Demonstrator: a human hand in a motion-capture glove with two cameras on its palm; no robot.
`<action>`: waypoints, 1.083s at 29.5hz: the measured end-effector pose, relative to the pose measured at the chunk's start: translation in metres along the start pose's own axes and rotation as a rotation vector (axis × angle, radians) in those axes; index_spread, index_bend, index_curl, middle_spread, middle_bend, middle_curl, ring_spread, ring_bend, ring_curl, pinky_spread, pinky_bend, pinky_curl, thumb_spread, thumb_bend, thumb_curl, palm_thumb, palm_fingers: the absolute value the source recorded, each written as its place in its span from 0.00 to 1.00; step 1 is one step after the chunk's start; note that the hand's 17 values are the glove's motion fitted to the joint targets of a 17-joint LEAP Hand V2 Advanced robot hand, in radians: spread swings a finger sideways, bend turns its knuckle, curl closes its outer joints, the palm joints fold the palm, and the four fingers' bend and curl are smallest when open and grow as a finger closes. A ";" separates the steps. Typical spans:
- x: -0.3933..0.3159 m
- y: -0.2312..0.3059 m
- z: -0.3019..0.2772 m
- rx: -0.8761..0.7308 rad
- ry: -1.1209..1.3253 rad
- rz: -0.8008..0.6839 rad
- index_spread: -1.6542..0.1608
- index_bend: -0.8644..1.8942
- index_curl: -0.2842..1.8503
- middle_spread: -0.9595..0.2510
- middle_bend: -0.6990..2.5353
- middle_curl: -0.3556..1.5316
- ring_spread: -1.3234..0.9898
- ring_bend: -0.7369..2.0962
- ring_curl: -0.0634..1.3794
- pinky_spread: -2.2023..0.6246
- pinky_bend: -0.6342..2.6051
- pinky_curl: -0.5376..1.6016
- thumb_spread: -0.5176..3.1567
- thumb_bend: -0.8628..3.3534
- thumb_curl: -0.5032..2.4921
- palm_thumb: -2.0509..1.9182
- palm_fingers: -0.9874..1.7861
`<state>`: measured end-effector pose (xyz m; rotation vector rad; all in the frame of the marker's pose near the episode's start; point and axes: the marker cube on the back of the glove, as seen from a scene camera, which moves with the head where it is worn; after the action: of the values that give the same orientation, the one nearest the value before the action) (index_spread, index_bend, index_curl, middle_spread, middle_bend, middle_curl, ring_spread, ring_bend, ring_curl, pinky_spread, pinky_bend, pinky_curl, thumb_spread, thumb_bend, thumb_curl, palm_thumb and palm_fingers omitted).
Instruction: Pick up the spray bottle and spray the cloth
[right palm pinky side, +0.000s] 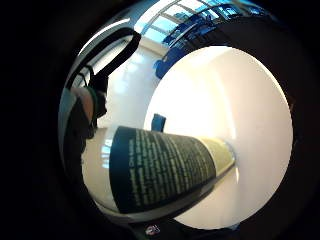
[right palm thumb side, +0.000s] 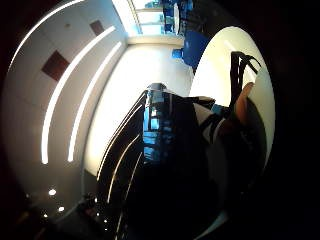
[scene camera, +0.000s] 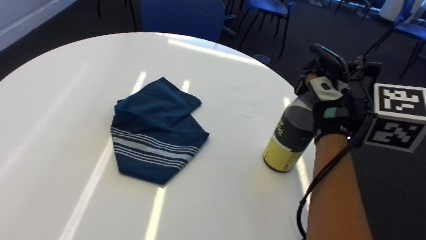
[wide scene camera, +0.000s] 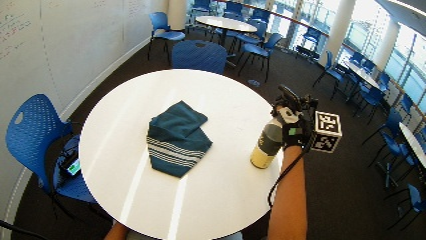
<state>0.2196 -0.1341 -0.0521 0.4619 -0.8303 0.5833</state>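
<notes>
A spray bottle (scene camera: 289, 140) with a yellow base, dark label and black trigger head stands tilted near the right edge of the round white table (scene camera: 66, 100). I cannot tell whether its base touches the tabletop. My gloved right hand (scene camera: 333, 112) grips the bottle around its neck and upper body, fingers curled round it. The bottle's label (right palm pinky side: 160, 170) fills the little finger side palm view. A blue cloth (scene camera: 156, 130) with white stripes lies crumpled mid-table, well to the left of the bottle. In the wide view the bottle (wide scene camera: 266, 145), hand (wide scene camera: 293, 130) and cloth (wide scene camera: 176, 137) stand the same way.
The table's right edge (wide scene camera: 283, 165) runs just under the hand. A blue chair (wide scene camera: 196, 55) stands at the far side and another (wide scene camera: 33, 135) at the left. Further tables and chairs (wide scene camera: 226, 22) fill the room behind.
</notes>
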 end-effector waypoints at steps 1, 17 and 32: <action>0.000 0.000 0.001 0.024 0.008 -0.011 0.75 0.45 0.36 0.61 0.39 0.46 0.47 0.43 0.35 0.74 0.27 0.36 0.26 0.20 0.37 0.76 0.82; -0.005 0.002 0.000 0.217 0.116 -0.071 0.76 0.49 0.39 0.61 0.40 0.47 0.47 0.44 0.36 0.68 0.31 0.41 0.25 0.20 0.39 0.74 0.87; -0.004 0.001 0.007 0.239 0.132 -0.077 0.77 0.50 0.40 0.61 0.41 0.47 0.47 0.46 0.37 0.67 0.31 0.42 0.24 0.20 0.41 0.73 0.86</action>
<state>0.2137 -0.1387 -0.0508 0.6633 -0.6166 0.6378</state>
